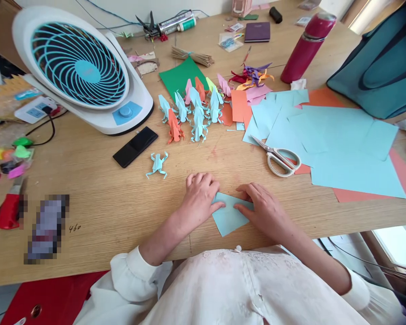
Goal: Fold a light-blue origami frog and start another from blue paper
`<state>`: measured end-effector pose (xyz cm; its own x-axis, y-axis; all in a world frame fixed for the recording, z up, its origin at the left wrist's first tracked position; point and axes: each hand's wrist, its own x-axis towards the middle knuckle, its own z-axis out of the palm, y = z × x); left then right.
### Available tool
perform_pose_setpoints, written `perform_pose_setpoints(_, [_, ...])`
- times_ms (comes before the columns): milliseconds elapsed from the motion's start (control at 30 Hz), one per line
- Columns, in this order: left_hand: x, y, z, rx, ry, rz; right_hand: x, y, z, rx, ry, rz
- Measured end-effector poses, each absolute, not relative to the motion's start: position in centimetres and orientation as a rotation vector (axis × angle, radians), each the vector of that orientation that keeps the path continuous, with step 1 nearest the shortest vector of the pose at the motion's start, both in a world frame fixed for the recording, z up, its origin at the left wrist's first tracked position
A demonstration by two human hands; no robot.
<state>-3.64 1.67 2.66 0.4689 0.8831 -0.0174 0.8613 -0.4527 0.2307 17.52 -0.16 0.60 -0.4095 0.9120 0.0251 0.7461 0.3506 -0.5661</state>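
A small sheet of light blue paper (pixel 230 219) lies on the table close to my body. From its left, my left hand (pixel 201 198) grips the upper corner, thumb on the sheet and fingers curled over the edge. At the opposite side, my right hand (pixel 262 210) has its thumb on the paper and its bent fingers at the top edge; part of that edge is hidden beneath it. A light blue folded paper frog (pixel 157 165) sits beyond my left hand. Scissors with pale handles (pixel 280 159) rest beyond my right hand.
Several folded paper figures (pixel 198 119) stand at mid-table. Light blue sheets (pixel 352 140) cover the right side. A black phone (pixel 135 146) lies before the white fan (pixel 88 67). A magenta bottle (pixel 302 52) and a teal bag (pixel 382 63) stand at the back right.
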Motion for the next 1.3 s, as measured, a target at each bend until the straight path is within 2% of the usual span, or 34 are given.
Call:
perform_pose_setpoints(200, [-3.6, 2.5, 3.4, 2.426, 1.311, 0.081, 17.5, -0.1, 1.2, -1.465, -2.311, 0.754])
perform_pose_setpoints(300, [-3.7, 2.8, 4.5, 2.442, 1.239, 0.145, 17.6, 0.2, 2.0, -1.46, -2.244, 0.99])
perform_pose_setpoints(433, [-4.6, 3.3, 5.8, 2.376, 1.405, 0.642, 17.7, 0.4, 2.6, -1.418, -1.925, 1.321])
perform_pose_setpoints(500, [-4.8, 3.3, 5.5, 2.112, 1.531, 0.95, 17.7, 0.4, 2.5, -1.396, -1.725, 1.384])
perform_pose_setpoints(567, [-4.8, 3.0, 4.6, 1.769, 1.513, 1.058, 17.4, 0.3, 2.1, -1.373, -1.549, 1.425])
perform_pose_setpoints(767, [-3.5, 1.9, 2.2, 1.099, 1.097, 0.817, 16.6, 0.5, 1.6, -1.251, -1.341, 1.555])
perform_pose_setpoints(1300, [-3.6, 2.2, 1.8, 1.124, 1.098, 0.732, 15.5, 2.0, 2.3, -1.233, -1.166, 1.545])
